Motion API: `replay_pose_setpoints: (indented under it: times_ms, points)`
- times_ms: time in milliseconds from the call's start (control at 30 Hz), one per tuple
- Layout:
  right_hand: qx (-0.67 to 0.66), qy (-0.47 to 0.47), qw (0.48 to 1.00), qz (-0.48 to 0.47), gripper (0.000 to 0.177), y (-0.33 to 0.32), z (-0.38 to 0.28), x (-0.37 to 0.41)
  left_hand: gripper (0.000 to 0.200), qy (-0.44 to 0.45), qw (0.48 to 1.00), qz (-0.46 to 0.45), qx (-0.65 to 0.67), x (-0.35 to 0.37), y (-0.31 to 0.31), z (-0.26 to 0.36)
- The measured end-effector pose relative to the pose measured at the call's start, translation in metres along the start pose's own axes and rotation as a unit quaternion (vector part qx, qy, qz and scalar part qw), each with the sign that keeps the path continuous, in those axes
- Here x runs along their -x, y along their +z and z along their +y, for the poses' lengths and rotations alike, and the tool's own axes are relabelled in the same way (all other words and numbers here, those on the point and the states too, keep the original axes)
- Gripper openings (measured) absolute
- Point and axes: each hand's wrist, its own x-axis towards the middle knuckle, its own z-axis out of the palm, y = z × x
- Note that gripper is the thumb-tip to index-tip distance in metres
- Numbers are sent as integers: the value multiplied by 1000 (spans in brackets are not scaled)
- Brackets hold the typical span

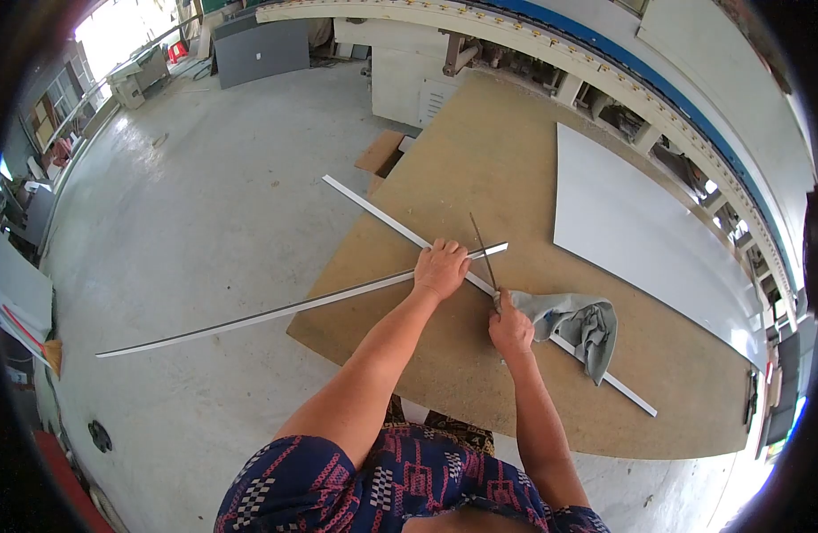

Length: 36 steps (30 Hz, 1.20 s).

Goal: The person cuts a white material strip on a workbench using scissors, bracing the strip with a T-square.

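Observation:
My left hand [442, 268] is closed over a long white metal strip [276, 311] near its right end, where it crosses a second white strip [378, 211]. The first strip runs out past the board's left edge, over the floor. My right hand [512, 330] is closed around the lower end of a thin metal file [482, 244]. The file points away from me and crosses the first strip close to its end, just right of my left hand. A crumpled grey cloth [579, 324] lies beside my right hand, draped over the second strip.
Both strips rest on a large brown board [480, 160]. A big white panel [649, 240] lies on its right side. A long machine [551, 40] with a blue beam spans the back. An open cardboard box [382, 155] stands beyond the board's left edge; a broom [52, 354] is far left.

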Motion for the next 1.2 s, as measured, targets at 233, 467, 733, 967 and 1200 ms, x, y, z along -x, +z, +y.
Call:
replay_pose_setpoints:
  times_ms: [233,467,733,967,1200]
  points:
    - [2,-3,1000,-2,56,1,1,0,22,-2,1000,-5,-1,0,-3,2]
    - [7,4,1000,-10,57,-3,-2,1,22,-2,1000,0,2,1,-3,1]
    - [3,-8,1000,2,57,4,3,-1,19,5,1000,17,-5,1,1,0]
    - [-2,-2,1000,-6,57,-1,0,1,22,1,1000,3,-9,0,1,0]
    - [-4,-16,1000,11,57,3,4,1,21,1,1000,10,-4,1,0,0]
